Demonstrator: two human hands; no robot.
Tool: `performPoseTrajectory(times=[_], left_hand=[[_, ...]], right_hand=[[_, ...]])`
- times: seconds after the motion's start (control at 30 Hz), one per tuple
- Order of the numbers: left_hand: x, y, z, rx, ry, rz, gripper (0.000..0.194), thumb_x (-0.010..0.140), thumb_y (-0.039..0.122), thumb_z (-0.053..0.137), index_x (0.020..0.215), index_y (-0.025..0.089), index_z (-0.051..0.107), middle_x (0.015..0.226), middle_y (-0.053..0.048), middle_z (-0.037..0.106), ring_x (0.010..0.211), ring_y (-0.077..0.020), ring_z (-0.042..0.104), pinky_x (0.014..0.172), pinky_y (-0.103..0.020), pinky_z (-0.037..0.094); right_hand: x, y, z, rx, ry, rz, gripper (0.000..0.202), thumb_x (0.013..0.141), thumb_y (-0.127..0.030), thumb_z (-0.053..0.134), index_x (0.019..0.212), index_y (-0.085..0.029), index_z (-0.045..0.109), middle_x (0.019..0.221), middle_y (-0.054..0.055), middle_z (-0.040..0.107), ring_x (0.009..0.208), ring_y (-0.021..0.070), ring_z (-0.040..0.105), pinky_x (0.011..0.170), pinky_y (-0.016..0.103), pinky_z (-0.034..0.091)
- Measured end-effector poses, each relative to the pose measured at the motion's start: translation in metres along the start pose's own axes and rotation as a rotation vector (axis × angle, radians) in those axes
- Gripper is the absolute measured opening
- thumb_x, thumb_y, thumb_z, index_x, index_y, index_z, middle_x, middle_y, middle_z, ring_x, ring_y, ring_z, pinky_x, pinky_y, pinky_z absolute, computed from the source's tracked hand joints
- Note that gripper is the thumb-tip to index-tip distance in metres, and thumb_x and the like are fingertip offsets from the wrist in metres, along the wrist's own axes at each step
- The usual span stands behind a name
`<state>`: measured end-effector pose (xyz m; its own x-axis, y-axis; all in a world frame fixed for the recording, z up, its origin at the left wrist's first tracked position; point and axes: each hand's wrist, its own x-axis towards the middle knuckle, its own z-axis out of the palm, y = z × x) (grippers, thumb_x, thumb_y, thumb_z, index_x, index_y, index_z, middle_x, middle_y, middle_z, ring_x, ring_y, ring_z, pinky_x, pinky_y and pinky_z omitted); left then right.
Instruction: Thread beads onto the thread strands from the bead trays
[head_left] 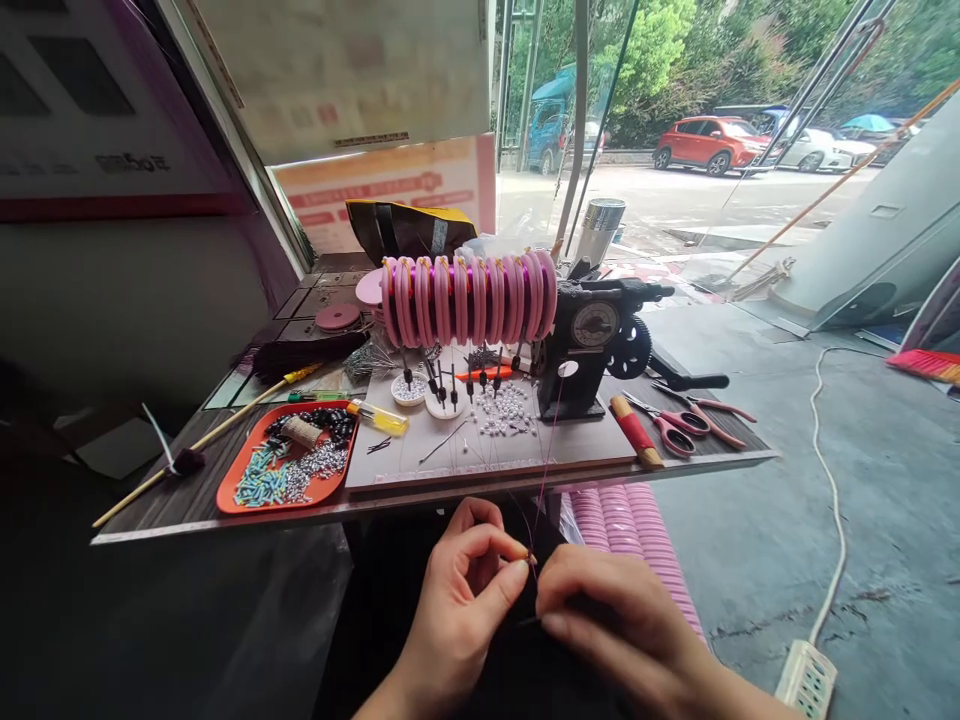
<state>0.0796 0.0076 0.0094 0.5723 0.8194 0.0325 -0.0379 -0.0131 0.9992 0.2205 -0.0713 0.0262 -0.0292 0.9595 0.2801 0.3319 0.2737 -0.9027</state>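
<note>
Thin purple threads [545,478] run down from the pink spools [469,300] past the table's front edge. My left hand [465,590] pinches them between thumb and forefinger, with a tiny knot or bead at the fingertips too small to make out. Close beside it on the right, my right hand [619,615] is closed, its thumb and forefinger pressed together on the lower thread. Both hands are held over a dark lap. Black weighted rods [454,395] hang below the spools, which are mounted on a black hand-cranked machine [592,330].
An orange tray [225,490] of beads stands left, near a yellow cutter [382,418] and a stick [202,442]. White beads [506,410] lie on the board. Scissors [679,425], pliers [724,420] and a red-wrapped roll [636,432] lie right. A power strip [806,680] rests on the floor.
</note>
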Motion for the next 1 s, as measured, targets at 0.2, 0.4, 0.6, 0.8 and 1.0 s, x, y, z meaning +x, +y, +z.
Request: performPoseTrajectory(times=[0.2, 0.4, 0.6, 0.8, 1.0], left_hand=[[0.002, 0.000, -0.001, -0.161, -0.053, -0.107, 0.010, 0.068, 0.027, 0.066, 0.067, 0.018, 0.066, 0.083, -0.001, 0.044, 0.058, -0.0086, 0.042, 0.051, -0.020, 0.036], [0.003, 0.000, 0.001, -0.135, -0.030, -0.094, 0.012, 0.068, 0.027, 0.066, 0.063, 0.017, 0.065, 0.081, -0.001, 0.045, 0.062, -0.0099, 0.042, 0.051, -0.020, 0.034], [0.004, -0.001, 0.000, -0.057, -0.018, -0.060, 0.010, 0.069, 0.026, 0.065, 0.064, 0.017, 0.065, 0.079, -0.001, 0.044, 0.066, -0.0116, 0.042, 0.054, -0.020, 0.035], [0.003, -0.004, 0.000, 0.063, 0.019, 0.030, 0.008, 0.072, 0.023, 0.062, 0.066, 0.018, 0.064, 0.083, -0.002, 0.046, 0.078, -0.0151, 0.045, 0.067, -0.023, 0.038], [0.003, -0.003, -0.001, 0.038, -0.022, 0.018, 0.006, 0.072, 0.018, 0.059, 0.067, 0.019, 0.063, 0.084, -0.001, 0.044, 0.076, -0.0145, 0.045, 0.064, -0.022, 0.037]], right_hand=[[0.000, -0.005, -0.005, 0.044, 0.144, 0.125, 0.017, 0.085, -0.029, 0.052, 0.072, -0.019, 0.058, 0.065, 0.000, 0.057, 0.060, 0.0129, 0.052, 0.055, 0.021, 0.040], [-0.001, -0.005, -0.007, 0.041, 0.124, 0.142, 0.016, 0.084, -0.028, 0.054, 0.073, -0.018, 0.059, 0.066, -0.001, 0.058, 0.061, 0.0122, 0.052, 0.057, 0.021, 0.039], [0.000, -0.003, -0.009, 0.024, 0.105, 0.189, 0.017, 0.085, -0.031, 0.053, 0.075, -0.018, 0.057, 0.068, -0.001, 0.057, 0.064, 0.0132, 0.051, 0.059, 0.022, 0.038], [0.004, -0.001, -0.013, -0.036, 0.070, 0.179, 0.016, 0.085, -0.028, 0.051, 0.075, -0.018, 0.056, 0.069, 0.000, 0.057, 0.065, 0.0136, 0.051, 0.061, 0.023, 0.038], [0.020, -0.010, -0.028, -0.129, -0.079, 0.200, 0.013, 0.085, -0.019, 0.050, 0.072, -0.017, 0.053, 0.069, -0.001, 0.053, 0.065, 0.0121, 0.048, 0.059, 0.021, 0.036]])
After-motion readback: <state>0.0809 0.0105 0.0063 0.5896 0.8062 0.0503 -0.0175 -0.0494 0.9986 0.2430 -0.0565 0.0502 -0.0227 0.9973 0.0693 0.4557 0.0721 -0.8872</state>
